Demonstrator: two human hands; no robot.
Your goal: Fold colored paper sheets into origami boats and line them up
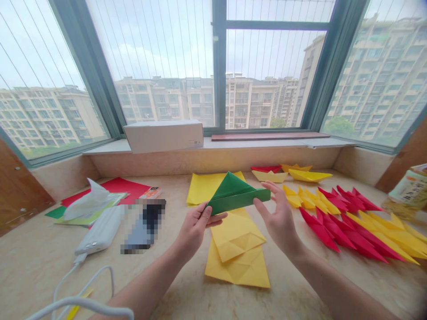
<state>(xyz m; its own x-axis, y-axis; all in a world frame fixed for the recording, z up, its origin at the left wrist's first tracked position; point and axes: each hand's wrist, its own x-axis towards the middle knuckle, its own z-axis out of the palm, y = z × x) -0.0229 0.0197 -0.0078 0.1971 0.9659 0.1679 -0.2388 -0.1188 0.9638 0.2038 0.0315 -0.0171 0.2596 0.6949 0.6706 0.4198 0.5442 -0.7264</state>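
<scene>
A green folded paper (pixel 233 199), with a triangular peak and a long band along its lower edge, is held up above the table. My left hand (pixel 196 222) pinches its left end, thumb in front and fingers underneath. At the other end, my right hand (pixel 278 218) has its thumb and fingers apart around the band's tip; whether they touch it, I cannot tell. Beneath the green paper lie creased yellow sheets (pixel 236 271), overlapping one another. Behind it is a brighter yellow sheet stack (pixel 198 189).
Folded paper boats (pixel 310 176) and rows of red (pixel 350 233) and yellow pointed pieces stand at the right, beside a jar (pixel 410 186). On the left are a power bank (pixel 100 231) with a white cable, a pixelated phone-like object (pixel 143 229), tissues and red sheets (pixel 125 189).
</scene>
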